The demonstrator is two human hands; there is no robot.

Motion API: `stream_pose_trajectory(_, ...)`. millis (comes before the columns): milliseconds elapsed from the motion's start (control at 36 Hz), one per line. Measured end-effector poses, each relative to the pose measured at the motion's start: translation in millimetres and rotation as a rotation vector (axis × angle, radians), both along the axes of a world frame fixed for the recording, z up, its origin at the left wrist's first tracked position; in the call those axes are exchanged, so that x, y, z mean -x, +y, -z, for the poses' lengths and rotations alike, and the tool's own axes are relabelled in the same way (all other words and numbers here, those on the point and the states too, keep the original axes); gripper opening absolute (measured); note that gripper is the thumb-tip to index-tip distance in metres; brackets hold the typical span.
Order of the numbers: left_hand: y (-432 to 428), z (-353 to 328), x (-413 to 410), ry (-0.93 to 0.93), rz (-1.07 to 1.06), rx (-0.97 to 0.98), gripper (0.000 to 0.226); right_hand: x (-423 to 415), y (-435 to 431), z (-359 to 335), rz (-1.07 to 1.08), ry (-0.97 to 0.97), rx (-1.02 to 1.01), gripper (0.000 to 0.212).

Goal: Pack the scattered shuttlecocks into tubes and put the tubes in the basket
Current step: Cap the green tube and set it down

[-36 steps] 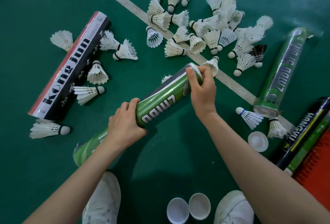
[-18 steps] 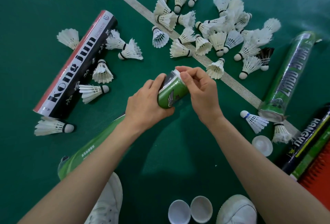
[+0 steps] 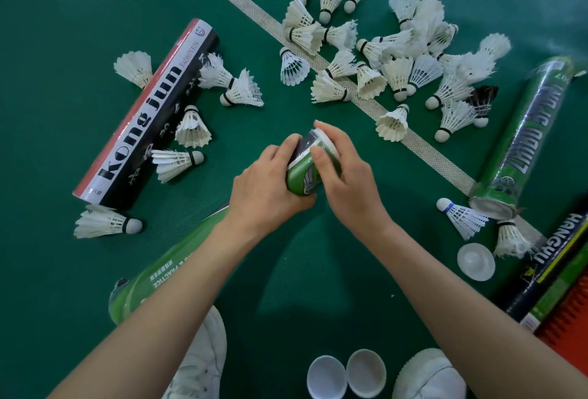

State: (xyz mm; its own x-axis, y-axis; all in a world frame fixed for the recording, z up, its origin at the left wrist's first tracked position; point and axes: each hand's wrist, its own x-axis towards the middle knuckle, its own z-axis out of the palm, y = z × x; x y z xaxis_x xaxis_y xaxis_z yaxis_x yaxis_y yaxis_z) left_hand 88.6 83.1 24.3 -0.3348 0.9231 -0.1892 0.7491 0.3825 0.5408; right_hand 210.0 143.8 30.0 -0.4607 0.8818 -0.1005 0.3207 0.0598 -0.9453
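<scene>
A green shuttlecock tube (image 3: 304, 177) lies slanted under my arms, its far end raised in the middle of the view. My left hand (image 3: 267, 190) grips that end from the left. My right hand (image 3: 346, 179) curls round it from the right, thumb on the green wall and fingers over the white cap (image 3: 327, 142) at the tube's mouth. The tube's lower end (image 3: 127, 296) shows past my left forearm. A heap of white shuttlecocks (image 3: 375, 58) lies across the white court line (image 3: 423, 147), with more loose shuttlecocks (image 3: 191, 126) at the left.
A black, white and red tube (image 3: 143, 118) lies at the left. Another green tube (image 3: 521, 140) and a dark tube (image 3: 550, 261) lie at the right, beside an orange basket (image 3: 569, 322). Loose white caps (image 3: 475, 261), (image 3: 346, 373) sit near my white shoes (image 3: 429, 373).
My left hand slid up the green tube to its far end, and the tube tipped up steeper towards me. My right hand stayed at the capped mouth and closed round it.
</scene>
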Motion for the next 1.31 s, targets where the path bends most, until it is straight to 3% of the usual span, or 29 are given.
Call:
stream_pose_trajectory(83,-1,0,-1,0.012,-0.01,-0.012,0.088,2,-1,-6,0.089,0.075,0.117,0.031)
stream_pose_trajectory(194,-2,-2,0,0.047,-0.031,-0.041,0.088,10,-9,-11,0.154,0.069,0.106,0.031)
stream_pose_trajectory(417,-2,-3,-1,0.068,-0.035,-0.057,0.087,9,-10,-15,0.095,-0.149,-0.21,0.033)
stream_pose_trajectory(611,-6,1,-2,0.075,-0.041,-0.053,0.086,7,-14,-10,0.048,-0.21,-0.31,0.033)
stream_pose_trajectory(972,-8,12,-8,0.015,-0.024,-0.022,0.085,12,-13,10,0.095,-0.095,-0.123,0.023)
stream_pose_trajectory(1111,-3,15,-3,0.051,-0.041,-0.032,0.078,21,1,14,0.018,-0.138,0.049,0.035)
stream_pose_trajectory(1306,3,22,-15,0.03,0.01,0.015,0.081,9,3,20,0.122,-0.208,0.173,0.044)
